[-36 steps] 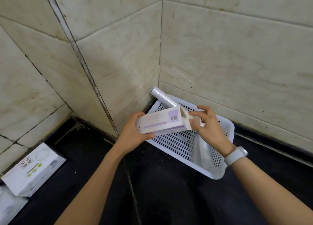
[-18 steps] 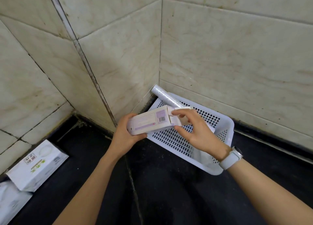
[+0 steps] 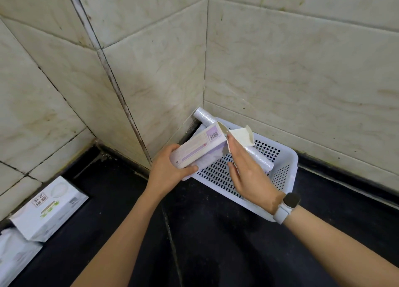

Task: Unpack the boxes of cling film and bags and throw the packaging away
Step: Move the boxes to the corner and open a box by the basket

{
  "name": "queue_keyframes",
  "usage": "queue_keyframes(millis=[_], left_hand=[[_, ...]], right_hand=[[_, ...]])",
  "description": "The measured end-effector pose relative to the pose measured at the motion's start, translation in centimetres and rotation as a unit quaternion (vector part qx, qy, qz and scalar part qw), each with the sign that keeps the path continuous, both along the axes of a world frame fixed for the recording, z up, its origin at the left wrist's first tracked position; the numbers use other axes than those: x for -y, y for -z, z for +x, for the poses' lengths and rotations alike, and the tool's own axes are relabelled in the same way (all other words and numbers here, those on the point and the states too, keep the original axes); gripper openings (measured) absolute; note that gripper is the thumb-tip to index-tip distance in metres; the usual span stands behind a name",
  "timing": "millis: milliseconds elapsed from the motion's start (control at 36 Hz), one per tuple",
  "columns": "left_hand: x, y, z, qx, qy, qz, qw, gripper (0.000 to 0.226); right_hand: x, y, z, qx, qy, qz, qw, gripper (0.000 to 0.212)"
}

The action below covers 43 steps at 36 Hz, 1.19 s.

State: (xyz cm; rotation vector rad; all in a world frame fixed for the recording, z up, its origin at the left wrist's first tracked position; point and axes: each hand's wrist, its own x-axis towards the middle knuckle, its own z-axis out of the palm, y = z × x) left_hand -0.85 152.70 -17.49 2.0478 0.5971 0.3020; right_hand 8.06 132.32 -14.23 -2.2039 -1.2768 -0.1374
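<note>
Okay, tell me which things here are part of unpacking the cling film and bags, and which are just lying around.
Part of the job:
- purple-and-white box, gripped by the left hand
- its opened end flap, at the right hand
- unpacked roll lying in the white basket
- white box on the dark counter, possibly next

Just lying about:
- smartwatch
- tiled wall

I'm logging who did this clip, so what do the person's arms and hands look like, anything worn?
Both forearms are bare, with no sleeves in view. The left hand wears nothing: no glove, ring or band shows. The right hand is also ungloved; at its wrist is a watch with a dark rounded-square face on a white strap.
</note>
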Motion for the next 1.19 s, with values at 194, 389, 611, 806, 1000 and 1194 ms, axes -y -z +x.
queue_keyframes(millis=[194,389,611,806,1000,1194], left_hand=[[-0.5,0.7,-0.8,-0.038,0.012,0.024,0.999,0.065],[-0.8,0.8,-1.9,-0.017,0.048,0.012,0.999,0.063],[-1.2,-0.2,-2.1,0.021,0.073,0.081,0.994,0.075],[-1.6,-0.1,-2.3,0.039,0.079,0.113,0.990,0.070],[-1.6,0.4,-2.6,0.060,0.036,0.149,0.986,0.068],[-0.3,0.4,-2.4,0.028,0.064,0.317,0.946,0.063]], right_hand=[[0.6,-0.7,0.8,-0.194,0.027,0.042,0.980,0.042],[0.2,-1.9,1.4,-0.294,0.035,0.093,0.950,0.038],[-0.4,-3.3,2.0,-0.285,0.004,0.127,0.950,0.026],[-0.3,-2.6,1.7,-0.263,-0.037,0.033,0.964,0.033],[-0.5,-1.3,0.7,-0.332,0.107,0.115,0.930,0.021],[-1.9,-0.5,0.0,-0.444,0.151,0.100,0.878,0.035]])
